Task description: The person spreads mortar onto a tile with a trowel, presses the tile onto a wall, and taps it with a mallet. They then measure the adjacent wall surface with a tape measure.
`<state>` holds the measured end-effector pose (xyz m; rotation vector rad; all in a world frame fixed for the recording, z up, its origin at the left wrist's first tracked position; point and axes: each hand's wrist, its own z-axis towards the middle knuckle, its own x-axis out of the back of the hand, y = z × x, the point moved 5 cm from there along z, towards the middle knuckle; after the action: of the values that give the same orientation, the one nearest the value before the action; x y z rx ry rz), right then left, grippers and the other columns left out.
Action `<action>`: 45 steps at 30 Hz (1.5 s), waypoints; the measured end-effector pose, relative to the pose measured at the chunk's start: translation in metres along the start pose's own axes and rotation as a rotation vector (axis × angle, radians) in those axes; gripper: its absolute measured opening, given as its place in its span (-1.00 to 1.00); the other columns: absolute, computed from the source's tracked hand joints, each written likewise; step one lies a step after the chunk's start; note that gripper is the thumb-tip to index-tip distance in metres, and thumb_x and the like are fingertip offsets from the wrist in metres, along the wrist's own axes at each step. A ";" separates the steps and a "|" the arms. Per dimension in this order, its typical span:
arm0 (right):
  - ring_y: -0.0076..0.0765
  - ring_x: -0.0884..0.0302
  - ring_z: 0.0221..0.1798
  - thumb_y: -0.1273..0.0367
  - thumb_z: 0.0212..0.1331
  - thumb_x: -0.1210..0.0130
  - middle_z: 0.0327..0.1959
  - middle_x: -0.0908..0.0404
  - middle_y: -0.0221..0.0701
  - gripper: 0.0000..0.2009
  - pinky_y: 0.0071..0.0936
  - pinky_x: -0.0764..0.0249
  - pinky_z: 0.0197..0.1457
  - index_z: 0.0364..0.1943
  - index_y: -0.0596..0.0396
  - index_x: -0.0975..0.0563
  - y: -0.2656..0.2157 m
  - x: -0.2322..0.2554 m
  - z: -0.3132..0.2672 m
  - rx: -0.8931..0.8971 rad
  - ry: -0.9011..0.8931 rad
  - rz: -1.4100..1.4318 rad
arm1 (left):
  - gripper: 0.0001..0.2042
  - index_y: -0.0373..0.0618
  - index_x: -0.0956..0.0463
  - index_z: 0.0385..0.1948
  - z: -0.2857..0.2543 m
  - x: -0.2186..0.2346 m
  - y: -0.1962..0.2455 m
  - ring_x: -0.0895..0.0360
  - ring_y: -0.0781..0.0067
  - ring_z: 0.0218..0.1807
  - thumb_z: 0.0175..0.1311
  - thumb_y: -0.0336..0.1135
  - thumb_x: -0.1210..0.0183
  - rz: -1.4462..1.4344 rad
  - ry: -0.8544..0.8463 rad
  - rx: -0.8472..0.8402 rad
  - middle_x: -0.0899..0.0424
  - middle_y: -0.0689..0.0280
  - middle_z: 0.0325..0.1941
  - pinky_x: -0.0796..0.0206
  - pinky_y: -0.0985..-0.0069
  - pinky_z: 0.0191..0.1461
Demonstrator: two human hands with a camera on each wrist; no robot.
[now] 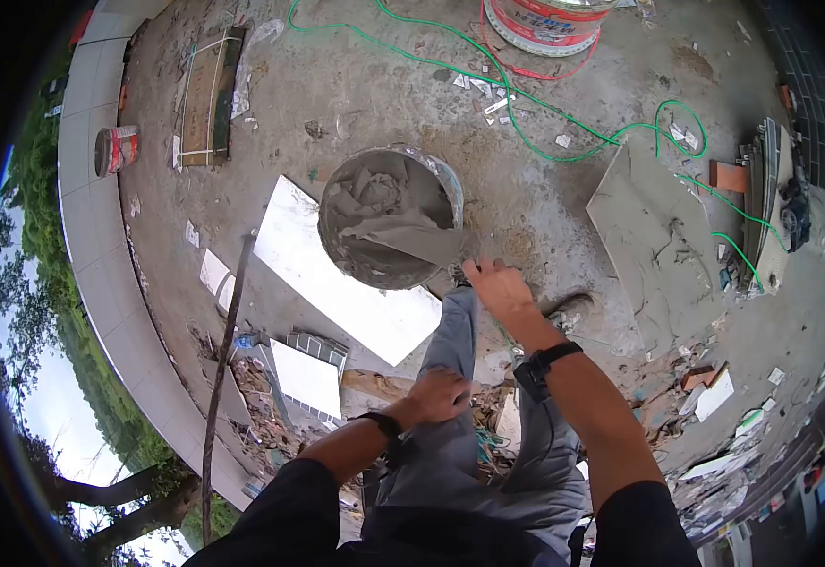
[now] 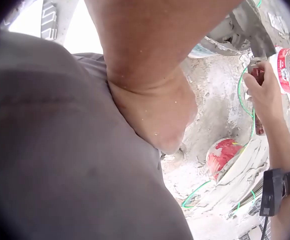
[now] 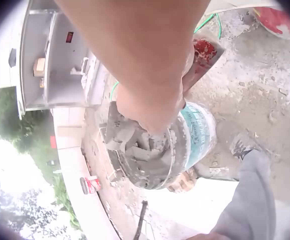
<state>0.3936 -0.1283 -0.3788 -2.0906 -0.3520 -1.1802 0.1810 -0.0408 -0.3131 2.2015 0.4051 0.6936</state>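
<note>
My right hand (image 1: 502, 295) grips a trowel by its red handle (image 3: 204, 52), at the near right rim of a round bucket (image 1: 457, 194). The trowel's blade (image 1: 422, 241), coated in grey, reaches over the wet grey mortar (image 1: 374, 192) inside. From the right wrist view, the bucket (image 3: 200, 131) has a teal label, and mortar clings around its mouth. My left hand (image 1: 439, 395) rests on the grey trousers at my thigh with its fingers loosely curled, holding nothing; in the left wrist view, the back of that hand (image 2: 157, 117) hides most of its fingers.
White tile (image 1: 337, 274) lies beside the bucket. To the right lies a mortar-coated slab (image 1: 658, 246). A green hose (image 1: 554, 113) crosses the floor near a large red-and-white bucket (image 1: 544, 24). A dark pole (image 1: 226, 369) stands left; rubble (image 1: 280, 416) lies near my feet.
</note>
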 end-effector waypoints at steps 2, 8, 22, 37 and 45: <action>-0.04 -0.73 -0.32 0.41 0.26 -0.05 -0.21 -0.63 -0.16 -0.83 -0.18 -0.67 -0.33 -0.10 0.05 -0.43 0.015 -0.018 0.003 -0.093 -0.094 -0.035 | -0.80 -0.09 -0.54 -0.23 -0.003 0.000 -0.002 -0.57 0.07 -0.11 0.23 -0.21 -0.19 -0.026 0.052 0.000 -0.62 0.18 -0.28 -0.37 0.16 0.10; -0.01 -0.75 -0.24 0.38 0.27 -0.05 -0.19 -0.66 -0.12 -0.67 -0.15 -0.67 -0.27 0.11 -0.01 -0.41 0.083 -0.002 -0.094 -0.213 -0.325 -0.119 | -0.78 -0.08 -0.57 -0.20 -0.003 -0.007 0.009 -0.58 0.11 -0.06 0.24 -0.18 -0.17 0.008 0.051 0.035 -0.65 0.20 -0.23 -0.35 0.16 0.14; 0.22 -0.63 0.01 0.06 0.30 -0.06 -0.15 -0.68 0.05 -0.51 0.01 -0.53 0.11 0.13 0.16 -0.47 0.029 -0.004 -0.048 -0.338 -0.245 0.635 | -0.76 -0.07 -0.59 -0.19 0.013 0.009 0.011 -0.59 0.07 -0.05 0.22 -0.16 -0.18 0.084 -0.072 0.014 -0.69 0.17 -0.21 -0.36 0.12 0.16; 0.13 -0.69 -0.19 0.02 0.41 0.00 -0.31 -0.69 -0.08 -0.61 -0.02 -0.59 -0.15 -0.04 0.09 -0.41 0.247 0.029 -0.232 -0.728 0.035 0.124 | -0.77 -0.08 -0.58 -0.20 0.036 0.039 0.019 -0.60 0.06 -0.07 0.22 -0.19 -0.19 0.133 -0.162 -0.055 -0.69 0.15 -0.19 -0.39 0.16 0.13; 0.25 -0.65 -0.18 0.00 0.42 0.02 -0.25 -0.68 0.00 -0.57 0.03 -0.55 -0.12 -0.05 0.14 -0.41 0.278 0.022 -0.289 -1.112 0.163 0.299 | -0.80 -0.09 -0.57 -0.23 0.047 0.033 0.033 -0.60 0.05 -0.14 0.21 -0.22 -0.21 0.155 -0.166 -0.065 -0.67 0.16 -0.25 -0.42 0.16 0.06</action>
<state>0.3705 -0.5297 -0.3849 -2.7459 0.8694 -1.5152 0.2380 -0.0736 -0.3027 2.2245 0.1267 0.5911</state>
